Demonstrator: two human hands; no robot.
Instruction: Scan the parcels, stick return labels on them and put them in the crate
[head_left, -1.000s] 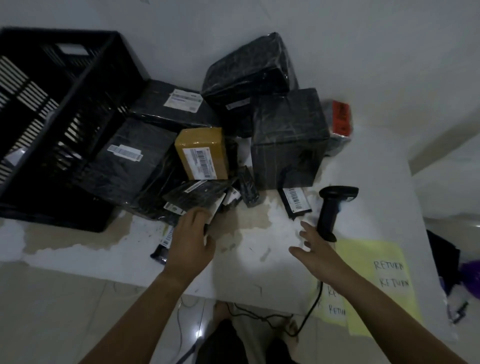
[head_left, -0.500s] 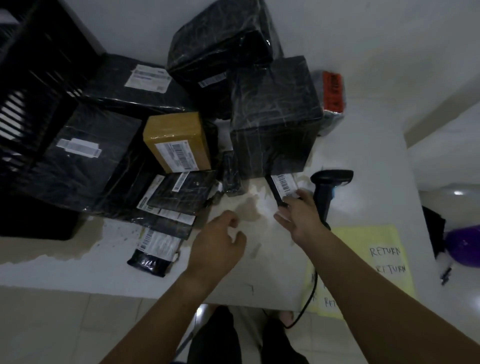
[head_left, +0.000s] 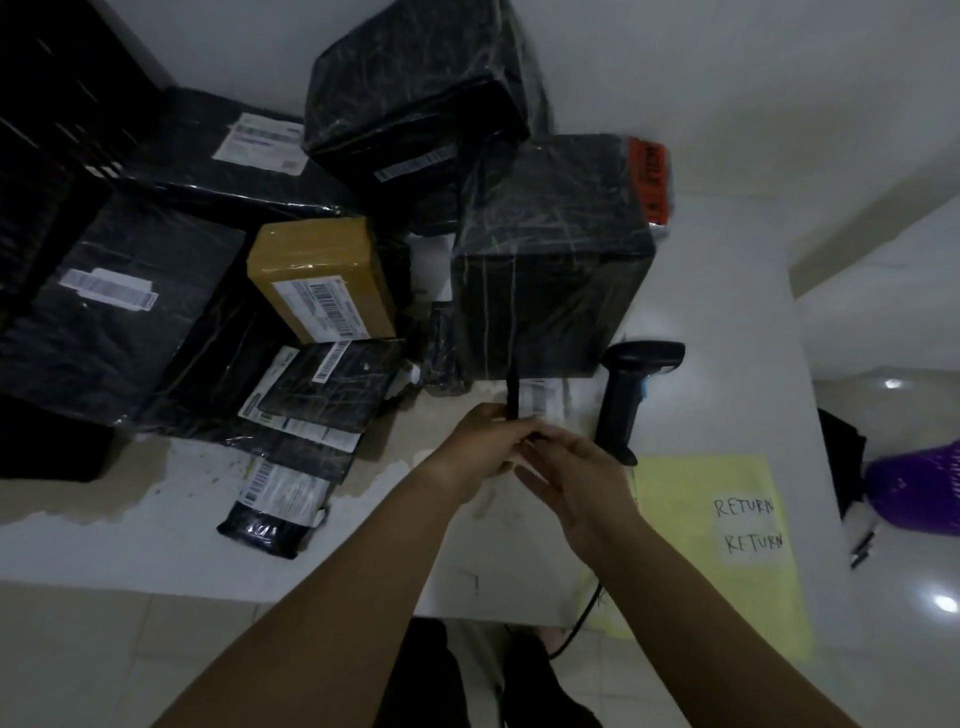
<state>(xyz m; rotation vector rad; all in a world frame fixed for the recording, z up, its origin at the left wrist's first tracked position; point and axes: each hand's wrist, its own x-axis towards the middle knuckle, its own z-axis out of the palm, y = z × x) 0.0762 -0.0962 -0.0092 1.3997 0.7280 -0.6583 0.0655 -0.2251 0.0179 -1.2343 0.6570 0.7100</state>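
From the bottom of the frame both forearms are being stretched upward and inward, so that the hands are meeting just below the centre. The left hand (head_left: 480, 441) is being held with its fingers curled round the lower end of a small parcel (head_left: 540, 397). The right hand (head_left: 576, 475) is being brought against that same end from the lower right, fingers pointing to the upper left; whether they are being closed on it cannot be told, since the two hands overlap there. The small parcel is being kept directly above the hands in the picture, its long axis running straight up the frame, its thin black edge to the left and its white label turned to the right. The scanner (head_left: 621, 400) is standing on the surface (head_left: 727, 312) just right of the parcel, so the right hand is judged the nearer one for it, while the labelled face is already being offered that way. At lower right a yellow sheet (head_left: 691, 499) bearing handwritten return labels (head_left: 748, 525) is lying near the right forearm. Further up, a large black box (head_left: 550, 249) is sitting just behind the small parcel, with other parcels being left heaped to its left. The crate (head_left: 47, 130) is being shown only partly at the upper left, well apart from both hands.
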